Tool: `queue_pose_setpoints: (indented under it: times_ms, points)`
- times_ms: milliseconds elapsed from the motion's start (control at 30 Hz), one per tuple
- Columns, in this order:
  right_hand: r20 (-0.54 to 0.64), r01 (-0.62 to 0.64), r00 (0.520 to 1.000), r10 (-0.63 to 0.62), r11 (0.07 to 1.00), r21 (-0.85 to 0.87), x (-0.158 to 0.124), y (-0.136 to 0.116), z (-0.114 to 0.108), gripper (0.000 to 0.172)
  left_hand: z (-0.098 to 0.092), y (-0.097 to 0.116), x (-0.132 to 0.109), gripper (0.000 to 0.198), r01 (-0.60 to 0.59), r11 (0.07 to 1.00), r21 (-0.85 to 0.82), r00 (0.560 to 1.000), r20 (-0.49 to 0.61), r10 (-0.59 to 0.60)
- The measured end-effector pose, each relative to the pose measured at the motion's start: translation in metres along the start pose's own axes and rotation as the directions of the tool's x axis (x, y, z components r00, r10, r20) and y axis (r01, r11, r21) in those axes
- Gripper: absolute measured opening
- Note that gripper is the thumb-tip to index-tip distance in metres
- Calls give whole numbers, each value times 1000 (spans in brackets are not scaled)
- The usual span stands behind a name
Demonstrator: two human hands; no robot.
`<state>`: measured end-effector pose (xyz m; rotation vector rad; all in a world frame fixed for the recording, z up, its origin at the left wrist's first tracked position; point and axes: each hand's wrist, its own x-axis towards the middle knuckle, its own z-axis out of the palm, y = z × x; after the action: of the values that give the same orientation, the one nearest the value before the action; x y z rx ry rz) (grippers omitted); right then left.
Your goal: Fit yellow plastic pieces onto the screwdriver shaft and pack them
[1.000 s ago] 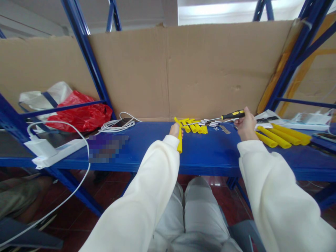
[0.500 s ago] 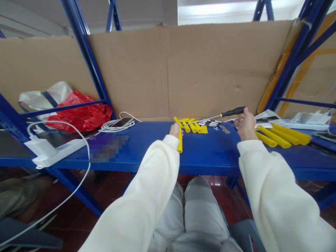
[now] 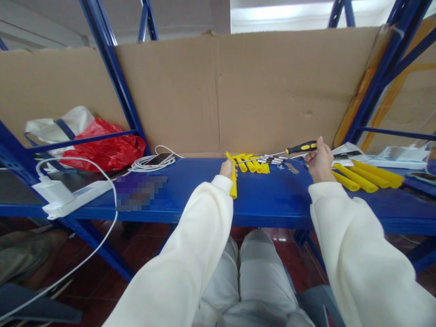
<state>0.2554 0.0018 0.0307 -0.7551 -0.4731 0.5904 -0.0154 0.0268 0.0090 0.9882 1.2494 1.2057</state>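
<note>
My left hand (image 3: 227,168) is closed round a long yellow tube (image 3: 233,184) held upright over the blue shelf (image 3: 272,200). My right hand (image 3: 318,164) grips the black and yellow handle of a screwdriver (image 3: 301,148). Its thin shaft points left, and the tip lies near the top of the tube. Beyond the tube, several short yellow pieces (image 3: 251,164) and small black and white parts (image 3: 271,160) lie on the shelf.
Several long yellow tubes (image 3: 364,177) lie at the right. A white coiled cable (image 3: 151,161), a red bag (image 3: 102,147) and a white power strip (image 3: 66,197) are at the left. A cardboard sheet (image 3: 238,91) backs the shelf, between blue uprights (image 3: 114,72).
The screwdriver handle has turned in my right hand: its yellow marks vanished half a second ago and show again now. My left hand and the tube have stayed still.
</note>
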Motion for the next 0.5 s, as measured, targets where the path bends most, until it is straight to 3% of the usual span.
queue_pose_setpoints:
  times_ms: [233, 500]
  points:
    - [51, -123, 991, 125, 992, -31, -6, -7, 5, 38, -1, -1, 4, 38, -12, 1000, 14, 1000, -16, 12]
    - [-27, -49, 998, 48, 997, -55, -6, -6, 3, 33, -1, -5, 10, 44, -21, 1000, -5, 1000, 1, 21]
